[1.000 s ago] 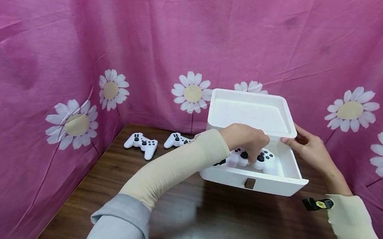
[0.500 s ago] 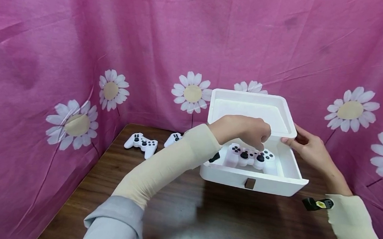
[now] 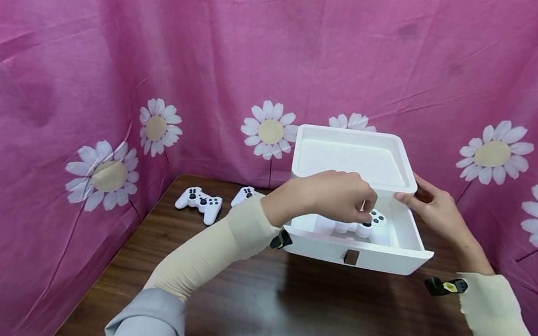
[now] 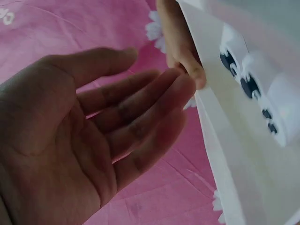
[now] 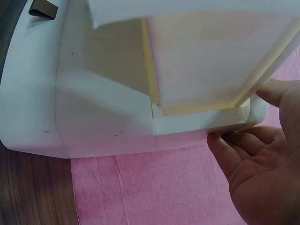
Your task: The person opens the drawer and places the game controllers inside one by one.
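A white storage box [image 3: 352, 161] has its front drawer [image 3: 324, 248] pulled out. Inside the drawer lies a white game controller [image 3: 379, 225], partly hidden behind my left hand [image 3: 333, 195]. That hand hovers over the drawer; in the left wrist view its loosely bent fingers [image 4: 150, 117] hold nothing, and the controller's black sticks show beyond them. My right hand [image 3: 438, 210] grips the box at its right side, thumb on the near edge and the other fingers behind, as the right wrist view also shows.
Two more white controllers lie on the brown wooden table [image 3: 240, 292]: one whole controller [image 3: 198, 203] at the left, and a second controller [image 3: 244, 195] partly covered by the left arm. A pink curtain [image 3: 221, 53] with daisies hangs close behind and at both sides.
My left hand has come up off the controller in the drawer, letting it go, and its wrist has shifted left and toward me. The right hand stays at the box.
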`<state>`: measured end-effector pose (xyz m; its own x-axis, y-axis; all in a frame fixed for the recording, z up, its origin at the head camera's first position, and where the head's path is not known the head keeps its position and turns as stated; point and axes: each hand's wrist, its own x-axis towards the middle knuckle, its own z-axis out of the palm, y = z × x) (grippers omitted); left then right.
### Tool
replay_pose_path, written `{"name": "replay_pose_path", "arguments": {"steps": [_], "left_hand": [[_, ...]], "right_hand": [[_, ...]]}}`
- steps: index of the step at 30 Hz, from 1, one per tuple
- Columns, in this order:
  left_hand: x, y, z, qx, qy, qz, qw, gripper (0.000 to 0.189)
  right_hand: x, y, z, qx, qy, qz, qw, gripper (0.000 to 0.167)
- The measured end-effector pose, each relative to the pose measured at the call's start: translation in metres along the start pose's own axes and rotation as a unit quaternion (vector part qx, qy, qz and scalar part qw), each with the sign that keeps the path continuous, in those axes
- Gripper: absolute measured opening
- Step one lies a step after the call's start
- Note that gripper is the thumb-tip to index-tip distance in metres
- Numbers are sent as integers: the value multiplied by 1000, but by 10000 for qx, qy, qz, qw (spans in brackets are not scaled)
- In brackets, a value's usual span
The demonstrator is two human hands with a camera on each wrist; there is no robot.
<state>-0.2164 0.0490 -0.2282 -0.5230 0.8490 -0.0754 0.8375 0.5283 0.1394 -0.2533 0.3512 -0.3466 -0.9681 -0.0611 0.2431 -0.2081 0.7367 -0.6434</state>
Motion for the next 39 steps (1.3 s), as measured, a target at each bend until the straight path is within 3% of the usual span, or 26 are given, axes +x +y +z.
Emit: {"name": "replay_pose_path", "arguments": {"steps": [8,16,21,26,31,35,39], "left_hand": [[-33,1,31,158,1117,-152,9935,17],[-50,6,68,130,1844,-223,9825,20],[-56,11,87,-155,2425,-390,9692,18],[-61,20,108,-9,3060,-302,9516,19],[-61,25,125,-104,3055,-189,9519,17],[-59,26,137,-164,2911,-352,9559,22],[-58,27,148,-171,2932,-560,9543,11]], "right_hand": [[1,1,3,-8,-5,44,10000,83],[1,0,1,-45,-3,96,9999,84],[0,-2,0,-17,36,107,9999,83],[0,-1,-1,51,29,84,9999,82],[0,-1,0,40,40,79,10000,82],[-1,1,1,-20,44,174,9998,83],[-1,3,3,-26,-4,213,9998,83]]}}
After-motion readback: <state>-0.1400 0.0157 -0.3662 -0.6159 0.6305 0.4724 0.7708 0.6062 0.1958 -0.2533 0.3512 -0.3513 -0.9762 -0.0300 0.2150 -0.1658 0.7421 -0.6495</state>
